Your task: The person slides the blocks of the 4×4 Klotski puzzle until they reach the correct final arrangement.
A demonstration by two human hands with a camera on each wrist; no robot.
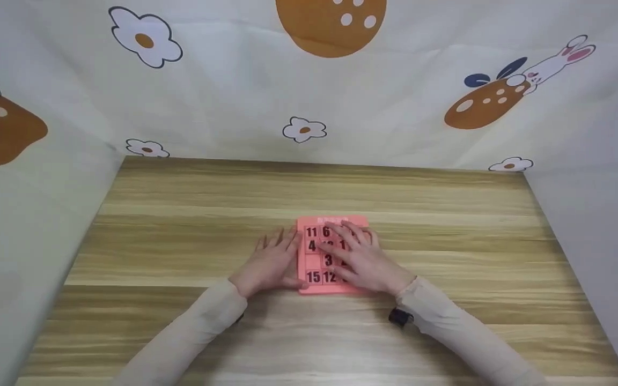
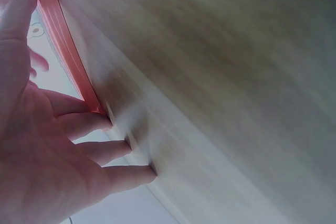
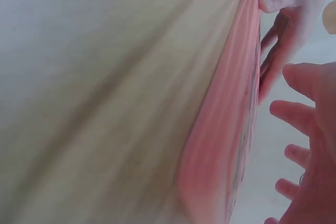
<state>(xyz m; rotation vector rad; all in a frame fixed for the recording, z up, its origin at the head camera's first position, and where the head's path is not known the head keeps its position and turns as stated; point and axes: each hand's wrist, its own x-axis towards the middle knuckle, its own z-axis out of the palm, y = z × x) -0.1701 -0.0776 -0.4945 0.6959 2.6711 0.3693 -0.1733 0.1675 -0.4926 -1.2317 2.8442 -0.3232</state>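
Observation:
A pink sliding number puzzle (image 1: 313, 261) lies flat on the table, its black-numbered tiles set in a frame. The left column reads 11, 4, a blank slot, then 15. Along the puzzle's left side rests my left hand (image 1: 269, 265), thumb at the near corner and extended fingers by the far corner. In the left wrist view, several of its fingertips (image 2: 152, 171) touch the tabletop beside the pink edge. My right hand (image 1: 368, 262) spreads over the right half, hiding many tiles. In the right wrist view, its fingers (image 3: 291, 116) are apart, above the tile face.
The wood-grain table (image 1: 180, 214) extends around the puzzle on all sides. A pale cloth (image 1: 223, 96) printed with flowers, rabbits and orange shapes walls in the back and both sides. A small black device (image 1: 400, 317) sits at the right wrist, below the sleeve.

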